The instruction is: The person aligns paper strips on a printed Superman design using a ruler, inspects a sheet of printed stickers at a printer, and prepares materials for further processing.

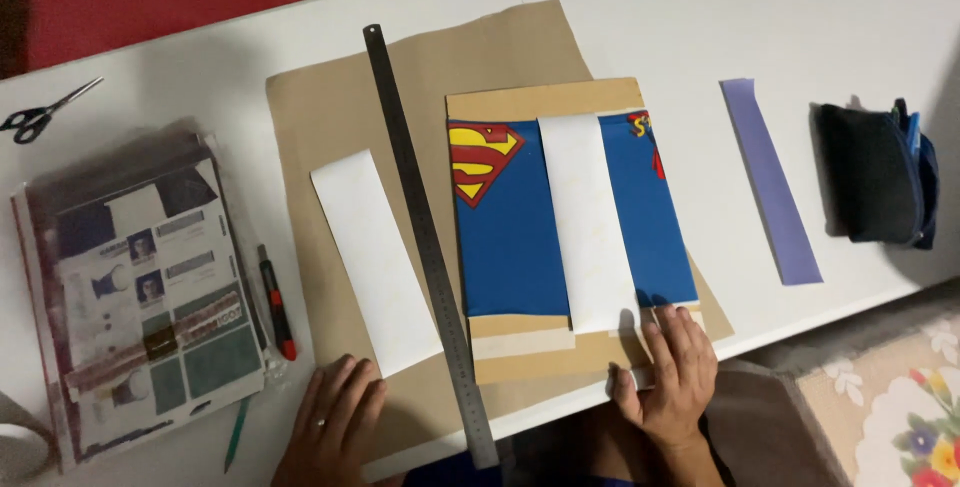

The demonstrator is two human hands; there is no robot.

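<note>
Cardboard [590,352] with a blue printed sheet [510,247] and white strip [590,227] lay at centre frame. Right hand [675,372] pressed flat, fingers spread, on its lower edge. Left hand [335,427] rested open at bottom, beside a steel ruler [430,237]. A clear plastic packet [140,297] lay far left.

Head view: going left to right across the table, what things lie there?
Scissors → plastic folder → cutter → white strip → ruler → blue sheet → purple strip → dark pouch.
</note>
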